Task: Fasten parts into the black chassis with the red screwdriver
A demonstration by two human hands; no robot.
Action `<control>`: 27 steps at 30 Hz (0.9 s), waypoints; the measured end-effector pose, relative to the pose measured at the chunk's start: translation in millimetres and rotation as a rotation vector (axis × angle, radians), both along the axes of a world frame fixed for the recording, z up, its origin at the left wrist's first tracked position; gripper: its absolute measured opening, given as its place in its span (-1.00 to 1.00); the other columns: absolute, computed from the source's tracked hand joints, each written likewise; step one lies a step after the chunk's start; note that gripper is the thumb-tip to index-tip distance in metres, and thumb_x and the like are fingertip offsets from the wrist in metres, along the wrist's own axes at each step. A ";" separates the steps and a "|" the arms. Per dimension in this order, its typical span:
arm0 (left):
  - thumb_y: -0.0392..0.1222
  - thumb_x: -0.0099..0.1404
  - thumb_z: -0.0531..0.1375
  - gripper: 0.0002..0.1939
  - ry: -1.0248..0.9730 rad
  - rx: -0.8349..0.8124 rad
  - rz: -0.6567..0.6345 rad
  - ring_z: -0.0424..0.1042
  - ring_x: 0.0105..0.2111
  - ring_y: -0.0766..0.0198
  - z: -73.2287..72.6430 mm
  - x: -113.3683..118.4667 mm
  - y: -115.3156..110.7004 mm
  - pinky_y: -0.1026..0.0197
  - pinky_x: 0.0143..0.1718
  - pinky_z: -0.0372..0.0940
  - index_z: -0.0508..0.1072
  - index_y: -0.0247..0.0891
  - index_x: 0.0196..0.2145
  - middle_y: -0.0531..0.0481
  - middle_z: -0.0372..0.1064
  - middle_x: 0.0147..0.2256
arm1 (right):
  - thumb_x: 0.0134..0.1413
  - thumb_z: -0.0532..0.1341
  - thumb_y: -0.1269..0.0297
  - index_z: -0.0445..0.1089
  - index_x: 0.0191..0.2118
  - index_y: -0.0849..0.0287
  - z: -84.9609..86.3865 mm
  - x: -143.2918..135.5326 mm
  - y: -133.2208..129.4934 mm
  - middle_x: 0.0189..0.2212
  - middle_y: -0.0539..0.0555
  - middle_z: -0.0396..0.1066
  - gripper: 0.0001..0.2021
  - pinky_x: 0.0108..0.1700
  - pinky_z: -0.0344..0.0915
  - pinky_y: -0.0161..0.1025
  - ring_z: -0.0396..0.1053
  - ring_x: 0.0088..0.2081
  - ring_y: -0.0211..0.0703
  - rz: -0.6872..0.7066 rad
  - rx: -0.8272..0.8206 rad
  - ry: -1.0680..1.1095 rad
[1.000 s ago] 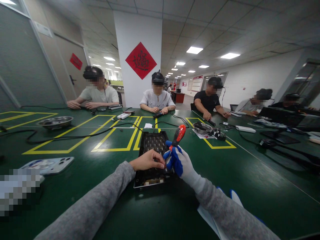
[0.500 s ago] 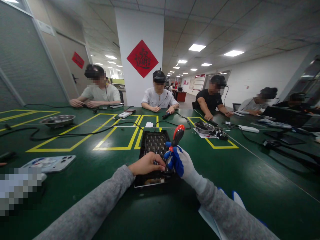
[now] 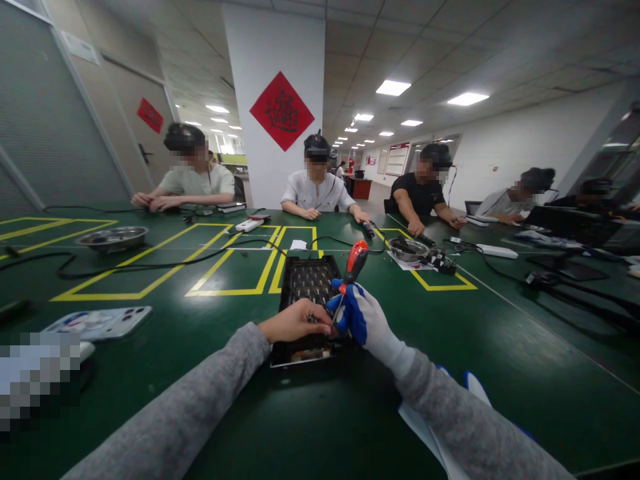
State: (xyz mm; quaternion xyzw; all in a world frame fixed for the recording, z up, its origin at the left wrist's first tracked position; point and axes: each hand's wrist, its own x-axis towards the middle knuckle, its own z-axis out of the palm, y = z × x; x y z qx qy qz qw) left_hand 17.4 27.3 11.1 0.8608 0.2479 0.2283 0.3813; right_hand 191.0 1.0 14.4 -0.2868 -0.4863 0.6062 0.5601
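Note:
A black rectangular case [image 3: 311,265], with rows of small light pieces inside, lies on the green table in front of me. My right hand [image 3: 373,319], in a white glove with blue coating, grips a red-and-black screwdriver [image 3: 356,263]. The screwdriver leans over the case's right side, handle up and shaft down. My left hand [image 3: 299,321] is bare and reaches over the near part of the case. Its thumb and fingers are pinched together beside the shaft; what lies between them is hidden.
Left of me lie a phone [image 3: 100,323] and a blurred-out object [image 3: 37,373]. A metal bowl [image 3: 114,238] stands far left, another [image 3: 410,249] beyond the case. Near my right forearm is a white-and-blue glove [image 3: 425,430]. Cables cross the table; several people sit opposite.
My hands stay at the case, with the screwdriver held at nearly the same lean. The view shifts slightly. Across the table, a person's hand and a dark tool have moved right.

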 end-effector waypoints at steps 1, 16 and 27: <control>-0.09 0.18 0.14 -0.72 -0.001 -0.005 -0.020 0.40 -0.36 0.29 0.5 0.2 -0.1 0.30 -0.26 0.27 0.50 -0.38 -0.37 -0.08 0.45 -0.38 | 0.03 0.11 0.03 0.27 -0.13 0.22 0.0 0.2 -0.5 -0.54 0.00 0.37 -0.61 -0.63 0.22 -0.41 0.24 -0.65 -0.38 0.000 0.007 0.000; -0.12 0.17 0.16 -0.75 -0.021 0.020 -0.037 0.39 -0.36 0.31 1.6 -0.4 -0.5 0.30 -0.25 0.26 0.48 -0.40 -0.38 -0.06 0.44 -0.39 | 0.05 0.09 0.05 0.26 -0.04 0.16 -3.4 1.2 -1.6 -0.51 -0.01 0.36 -0.60 -0.64 0.18 -0.42 0.22 -0.65 -0.40 0.009 0.061 -0.027; -0.12 0.15 0.18 -0.76 -0.060 -0.032 -0.049 0.38 -0.37 0.31 -0.9 0.6 1.3 0.29 -0.26 0.27 0.48 -0.40 -0.38 -0.06 0.44 -0.40 | 0.07 0.08 0.07 0.25 -0.04 0.17 -3.3 0.6 -2.1 -0.50 -0.01 0.33 -0.61 -0.61 0.19 -0.41 0.21 -0.63 -0.40 0.013 0.090 -0.057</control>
